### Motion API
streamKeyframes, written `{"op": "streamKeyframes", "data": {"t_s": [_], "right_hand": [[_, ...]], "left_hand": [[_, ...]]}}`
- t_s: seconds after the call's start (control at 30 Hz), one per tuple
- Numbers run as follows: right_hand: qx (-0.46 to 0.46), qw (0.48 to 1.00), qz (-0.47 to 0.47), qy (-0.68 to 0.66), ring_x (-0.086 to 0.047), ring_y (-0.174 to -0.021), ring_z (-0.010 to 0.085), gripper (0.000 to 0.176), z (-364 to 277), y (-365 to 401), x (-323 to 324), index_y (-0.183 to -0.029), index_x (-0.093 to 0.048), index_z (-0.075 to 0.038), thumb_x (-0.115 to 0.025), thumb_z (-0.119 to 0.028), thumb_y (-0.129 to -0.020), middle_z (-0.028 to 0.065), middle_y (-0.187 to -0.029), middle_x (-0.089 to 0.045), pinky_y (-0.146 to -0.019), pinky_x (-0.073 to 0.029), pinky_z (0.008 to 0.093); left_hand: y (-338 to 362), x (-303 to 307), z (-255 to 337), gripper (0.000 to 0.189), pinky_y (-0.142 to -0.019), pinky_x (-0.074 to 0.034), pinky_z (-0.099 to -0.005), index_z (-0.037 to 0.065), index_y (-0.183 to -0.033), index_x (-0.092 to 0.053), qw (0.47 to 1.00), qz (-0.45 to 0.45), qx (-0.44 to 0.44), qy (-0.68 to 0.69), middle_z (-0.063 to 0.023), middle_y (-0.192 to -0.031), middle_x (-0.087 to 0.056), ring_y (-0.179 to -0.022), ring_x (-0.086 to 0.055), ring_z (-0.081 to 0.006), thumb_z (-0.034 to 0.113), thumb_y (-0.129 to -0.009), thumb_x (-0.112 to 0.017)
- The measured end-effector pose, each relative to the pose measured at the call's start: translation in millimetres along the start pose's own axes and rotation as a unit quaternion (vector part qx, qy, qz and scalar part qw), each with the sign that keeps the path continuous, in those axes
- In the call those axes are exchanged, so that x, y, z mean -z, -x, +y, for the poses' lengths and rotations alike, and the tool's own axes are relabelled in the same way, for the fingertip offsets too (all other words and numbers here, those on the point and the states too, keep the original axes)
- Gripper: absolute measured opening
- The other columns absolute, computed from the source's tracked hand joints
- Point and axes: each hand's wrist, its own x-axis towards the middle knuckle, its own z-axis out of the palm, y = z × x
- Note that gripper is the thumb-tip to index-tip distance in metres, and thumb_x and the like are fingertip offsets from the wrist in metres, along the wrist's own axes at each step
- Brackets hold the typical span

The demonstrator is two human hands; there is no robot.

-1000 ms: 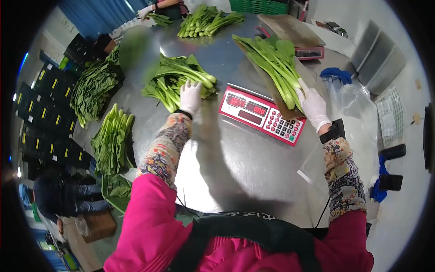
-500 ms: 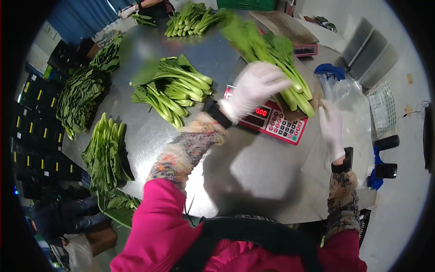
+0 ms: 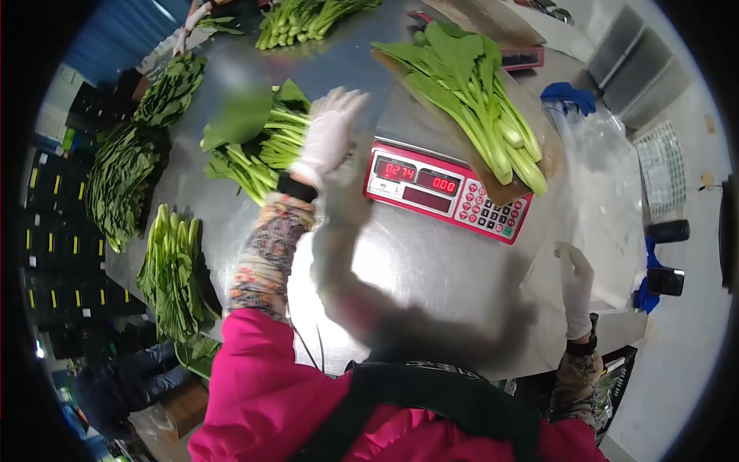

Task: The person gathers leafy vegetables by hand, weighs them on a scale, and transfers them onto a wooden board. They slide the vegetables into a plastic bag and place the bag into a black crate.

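Observation:
My gloved left hand [image 3: 329, 138] is over the right side of a pile of green leafy stalks [image 3: 258, 158]; its fingers are stretched out. Beside the scale, at the right, my gloved right hand [image 3: 575, 289] holds nothing, with its fingers slightly bent and apart. A bunch of greens [image 3: 481, 108] lies on a brown sheet [image 3: 550, 158] on top of the red scale [image 3: 423, 185]. The scale's lit display reads 0.274 and 0.00.
More greens lie at the table's left edge [image 3: 173, 266], farther up [image 3: 123, 181] and at the far side [image 3: 308, 23]. Clear plastic bags [image 3: 604, 208] and a blue cloth [image 3: 568, 96] are at the right. A co-worker's hand [image 3: 185, 37] shows at the top left.
My left hand has moved left from above the scale to the pile. My right hand has drawn back toward me, away from the greens. The bunch on the scale now lies still.

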Motion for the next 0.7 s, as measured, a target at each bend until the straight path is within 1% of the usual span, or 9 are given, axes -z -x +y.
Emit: {"op": "streamKeyframes", "data": {"t_s": [0.03,0.1,0.23,0.33,0.37,0.43,0.57,0.63,0.7], "right_hand": [[-0.005,1.000,0.003,0.001,-0.061,-0.090,0.0173,0.020,0,2,-1,-0.103,-0.063,0.006,-0.053,-0.006,-0.090,0.0113,-0.098,-0.067,-0.084,-0.046,0.0282],[0.005,1.000,-0.026,0.014,-0.062,-0.090,0.0184,0.020,-3,3,-5,-0.103,-0.063,0.006,-0.052,-0.005,-0.090,0.0117,-0.097,-0.067,-0.084,-0.046,0.0287],[0.012,0.999,-0.044,0.022,-0.062,-0.091,0.0198,0.020,-17,-4,-9,-0.102,-0.064,0.006,-0.051,-0.004,-0.090,0.0121,-0.098,-0.067,-0.083,-0.046,0.0294],[0.027,0.999,-0.041,-0.003,-0.062,-0.090,0.0204,0.019,-27,-9,-11,-0.101,-0.064,0.006,-0.051,-0.005,-0.090,0.0119,-0.097,-0.067,-0.083,-0.047,0.0295],[0.041,0.998,-0.049,0.007,-0.062,-0.090,0.0201,0.019,-30,-12,-11,-0.101,-0.064,0.005,-0.052,-0.004,-0.090,0.0118,-0.097,-0.067,-0.083,-0.046,0.0295],[0.056,0.997,-0.057,0.021,-0.062,-0.090,0.0198,0.019,-35,-15,-12,-0.101,-0.064,0.005,-0.052,-0.004,-0.090,0.0118,-0.097,-0.067,-0.083,-0.046,0.0295],[0.066,0.996,-0.054,-0.029,-0.059,-0.087,0.0139,0.020,-53,-27,-17,-0.100,-0.064,0.006,-0.050,-0.006,-0.092,0.0082,-0.093,-0.066,-0.082,-0.045,0.0266],[0.060,0.995,-0.062,-0.046,-0.059,-0.087,0.0138,0.019,-56,-36,-13,-0.099,-0.064,0.006,-0.050,-0.006,-0.092,0.0078,-0.093,-0.065,-0.082,-0.045,0.0263],[0.067,0.994,-0.078,-0.035,-0.059,-0.088,0.0134,0.018,-59,-45,-4,-0.101,-0.064,0.004,-0.051,-0.004,-0.092,0.0075,-0.095,-0.066,-0.083,-0.045,0.0272]], "left_hand": [[20,-19,-28,0.043,-0.108,-0.029,-0.0457,0.008,-0.124,-0.056,0.994,-0.042,0.027,-0.099,-0.0116,-0.128,-0.053,-0.126,-0.043,-0.0322,0.002,-0.081,-0.056],[53,-38,-62,0.044,-0.108,-0.029,-0.0486,0.011,-0.123,-0.056,0.988,-0.096,0.085,-0.082,-0.0099,-0.119,-0.058,-0.121,-0.047,-0.0293,0.006,-0.079,-0.061],[55,-6,-57,0.045,-0.108,-0.029,-0.0478,0.014,-0.120,-0.058,0.985,-0.105,0.008,-0.139,-0.0065,-0.108,-0.059,-0.112,-0.052,-0.0256,0.009,-0.076,-0.066],[41,14,-44,0.048,-0.107,-0.030,-0.0477,0.015,-0.117,-0.060,0.988,0.134,-0.033,-0.072,-0.0032,-0.098,-0.058,-0.100,-0.056,-0.0229,0.009,-0.071,-0.071],[26,31,-21,0.048,-0.106,-0.031,-0.0475,0.016,-0.118,-0.060,0.986,0.146,-0.030,-0.068,-0.0024,-0.098,-0.058,-0.100,-0.056,-0.0223,0.008,-0.071,-0.070],[0,48,15,0.047,-0.105,-0.033,-0.0468,0.018,-0.118,-0.061,0.980,0.166,-0.101,-0.046,-0.0015,-0.101,-0.059,-0.102,-0.056,-0.0208,0.010,-0.072,-0.069],[-41,28,73,0.049,-0.106,-0.033,-0.0473,0.021,-0.122,-0.059,0.956,0.142,-0.256,0.025,-0.0027,-0.104,-0.059,-0.107,-0.055,-0.0194,0.015,-0.075,-0.067],[-52,4,89,0.057,-0.110,-0.028,-0.0497,0.020,-0.134,-0.049,0.960,-0.015,-0.251,0.123,-0.0045,-0.122,-0.057,-0.124,-0.047,-0.0249,0.018,-0.080,-0.066],[-47,-7,102,0.058,-0.111,-0.024,-0.0513,0.019,-0.138,-0.044,0.931,-0.042,-0.183,0.313,-0.0064,-0.132,-0.052,-0.130,-0.042,-0.0268,0.020,-0.084,-0.064]]}}
